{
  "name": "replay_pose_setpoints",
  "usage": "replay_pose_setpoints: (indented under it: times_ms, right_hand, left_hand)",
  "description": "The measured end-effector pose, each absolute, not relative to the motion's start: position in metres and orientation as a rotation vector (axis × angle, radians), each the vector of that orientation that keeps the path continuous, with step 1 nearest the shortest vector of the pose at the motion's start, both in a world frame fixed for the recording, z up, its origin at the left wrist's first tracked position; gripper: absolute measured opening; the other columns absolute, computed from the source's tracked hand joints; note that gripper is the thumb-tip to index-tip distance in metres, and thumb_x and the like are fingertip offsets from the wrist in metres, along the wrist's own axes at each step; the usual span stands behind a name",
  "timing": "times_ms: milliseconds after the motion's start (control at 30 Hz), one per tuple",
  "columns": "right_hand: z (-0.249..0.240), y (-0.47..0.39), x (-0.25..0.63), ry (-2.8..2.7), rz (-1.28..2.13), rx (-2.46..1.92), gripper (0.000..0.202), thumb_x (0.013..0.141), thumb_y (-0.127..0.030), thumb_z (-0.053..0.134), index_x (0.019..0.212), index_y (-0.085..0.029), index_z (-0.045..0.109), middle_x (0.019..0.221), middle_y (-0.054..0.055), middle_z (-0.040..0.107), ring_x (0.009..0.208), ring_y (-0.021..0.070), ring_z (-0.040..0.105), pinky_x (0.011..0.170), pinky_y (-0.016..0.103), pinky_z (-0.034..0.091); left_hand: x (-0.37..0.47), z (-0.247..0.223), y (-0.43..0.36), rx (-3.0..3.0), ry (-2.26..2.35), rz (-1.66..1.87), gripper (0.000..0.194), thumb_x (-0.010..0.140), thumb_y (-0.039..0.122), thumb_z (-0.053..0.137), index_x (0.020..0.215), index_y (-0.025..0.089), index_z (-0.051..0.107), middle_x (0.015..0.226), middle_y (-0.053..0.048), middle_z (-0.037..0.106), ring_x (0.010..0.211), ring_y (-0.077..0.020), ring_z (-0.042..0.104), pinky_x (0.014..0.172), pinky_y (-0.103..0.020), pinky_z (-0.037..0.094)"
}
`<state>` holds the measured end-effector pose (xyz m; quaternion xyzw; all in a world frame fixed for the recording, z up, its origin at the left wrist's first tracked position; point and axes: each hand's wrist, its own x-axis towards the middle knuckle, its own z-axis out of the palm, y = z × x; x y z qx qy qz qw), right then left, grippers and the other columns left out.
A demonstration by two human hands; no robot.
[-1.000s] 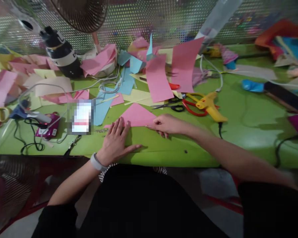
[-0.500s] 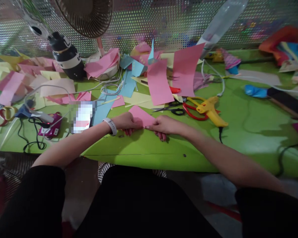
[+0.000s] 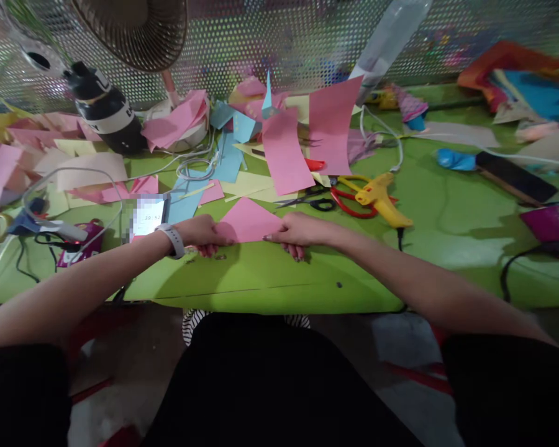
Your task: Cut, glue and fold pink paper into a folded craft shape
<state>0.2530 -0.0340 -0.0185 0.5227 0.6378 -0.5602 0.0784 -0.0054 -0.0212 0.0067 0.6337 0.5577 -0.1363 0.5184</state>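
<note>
Our left hand (image 3: pixel 201 233) and right hand (image 3: pixel 299 231) are pinching pink paper (image 3: pixel 248 221) at opposite sides. A glue gun (image 3: pixel 382 202) is lying farther right.

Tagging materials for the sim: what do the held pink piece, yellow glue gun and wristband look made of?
Pink piece: matte paper or thin card; flat, crisp edges, no shine. Glue gun: probably hard plastic; molded shape, soft sheen. Wristband: perhaps silicone or rubber; smooth, hole-like dark spots.
</note>
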Motion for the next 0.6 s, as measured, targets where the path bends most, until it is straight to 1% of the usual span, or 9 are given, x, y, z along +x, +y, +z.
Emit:
replay_pose_setpoints:
  times_ms: [100,200,333,400,467,500,533,567,600]
  right_hand:
    - [-0.019,-0.034,0.254,1.907,-1.675,1.560,0.048,0.091,-0.048,0.058,0.056,-0.016,0.056,0.049,0.006,0.065,0.038,0.0143,0.061,0.045,0.026,0.048]
    - [-0.019,-0.033,0.254,1.915,-1.661,1.559,0.049,0.091,-0.049,0.058,0.055,-0.016,0.056,0.050,0.007,0.066,0.038,0.0138,0.060,0.046,0.026,0.048]
    - [-0.019,-0.034,0.254,1.920,-1.672,1.554,0.049,0.090,-0.051,0.058,0.054,-0.017,0.056,0.048,0.007,0.065,0.040,0.0145,0.061,0.045,0.027,0.049]
    - [-0.018,-0.035,0.253,1.915,-1.676,1.563,0.049,0.088,-0.052,0.060,0.054,-0.017,0.056,0.048,0.006,0.065,0.040,0.0144,0.062,0.045,0.027,0.050]
    - [-0.017,-0.035,0.253,1.922,-1.680,1.575,0.049,0.087,-0.052,0.063,0.054,-0.017,0.056,0.049,0.006,0.065,0.040,0.0140,0.061,0.045,0.026,0.050]
    - [-0.017,-0.035,0.253,1.931,-1.682,1.576,0.048,0.086,-0.052,0.064,0.055,-0.017,0.056,0.049,0.006,0.065,0.041,0.0139,0.062,0.045,0.026,0.051]
    - [-0.017,-0.035,0.253,1.946,-1.684,1.572,0.048,0.086,-0.052,0.064,0.055,-0.017,0.056,0.049,0.006,0.065,0.041,0.0139,0.062,0.045,0.026,0.051]
    - [-0.017,-0.034,0.253,1.967,-1.681,1.564,0.048,0.087,-0.052,0.063,0.056,-0.017,0.056,0.049,0.006,0.065,0.042,0.0139,0.062,0.045,0.026,0.051]
    - [-0.017,-0.032,0.253,1.990,-1.671,1.549,0.048,0.088,-0.053,0.062,0.056,-0.017,0.057,0.049,0.006,0.065,0.042,0.0141,0.063,0.045,0.026,0.051]
  left_hand:
    - [-0.034,0.009,-0.025,1.532,1.407,-0.341,0.053,0.068,0.065,0.073,0.046,0.016,0.065,0.056,-0.013,0.067,0.049,-0.0181,0.057,0.057,-0.035,0.047]
    - [-0.058,0.016,-0.028,1.567,1.477,-0.422,0.054,0.067,0.065,0.072,0.043,0.018,0.064,0.055,-0.014,0.066,0.047,-0.0196,0.056,0.053,-0.034,0.044]
    - [-0.071,0.038,-0.032,1.615,1.532,-0.533,0.054,0.075,0.056,0.069,0.037,0.019,0.057,0.047,-0.011,0.063,0.044,-0.0181,0.057,0.053,-0.031,0.045]
    - [-0.065,0.048,-0.039,1.782,1.614,-0.520,0.053,0.081,0.053,0.064,0.041,0.019,0.059,0.047,-0.009,0.063,0.045,-0.0176,0.059,0.057,-0.031,0.047]
    - [-0.050,0.051,-0.052,2.077,1.710,-0.334,0.049,0.088,0.057,0.054,0.061,0.019,0.071,0.058,-0.008,0.069,0.057,-0.0203,0.065,0.066,-0.033,0.050]
    - [-0.041,0.047,-0.060,2.218,1.694,-0.162,0.049,0.091,0.058,0.049,0.080,0.018,0.075,0.073,-0.009,0.074,0.069,-0.0227,0.069,0.072,-0.035,0.051]
    - [-0.031,0.041,-0.068,2.333,1.598,-0.013,0.051,0.093,0.059,0.044,0.103,0.019,0.074,0.095,-0.010,0.076,0.088,-0.0247,0.071,0.081,-0.037,0.052]
    - [-0.022,0.032,-0.077,2.449,1.434,0.083,0.058,0.095,0.060,0.040,0.126,0.018,0.065,0.122,-0.012,0.070,0.112,-0.0263,0.065,0.094,-0.038,0.049]
    - [-0.013,0.022,-0.085,2.554,1.266,0.105,0.070,0.094,0.064,0.038,0.142,0.014,0.051,0.142,-0.015,0.056,0.130,-0.0276,0.053,0.106,-0.040,0.042]
